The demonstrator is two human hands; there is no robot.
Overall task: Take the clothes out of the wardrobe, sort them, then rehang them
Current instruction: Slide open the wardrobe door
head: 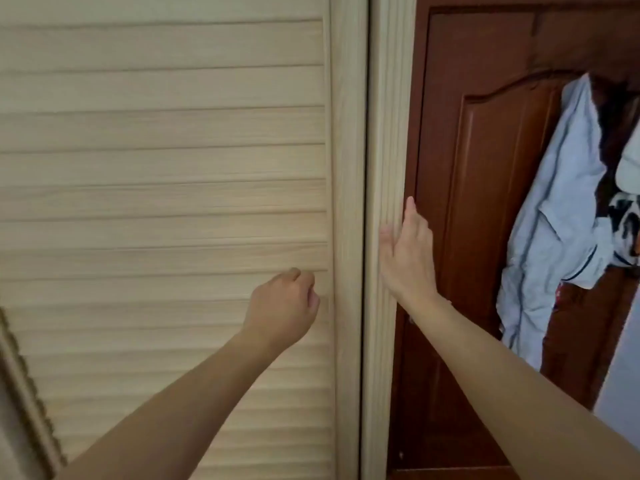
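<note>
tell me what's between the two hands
In the head view, the upright edge of the slatted wardrobe door and a dark gap separate the left hand from the right hand, which rests on the frame post.

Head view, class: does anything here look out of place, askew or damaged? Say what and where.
Nothing looks damaged. The louvred wardrobe door sits straight against its frame post. One oddity: a pale blue garment hangs crumpled on the brown room door at right, outside the wardrobe.
</note>
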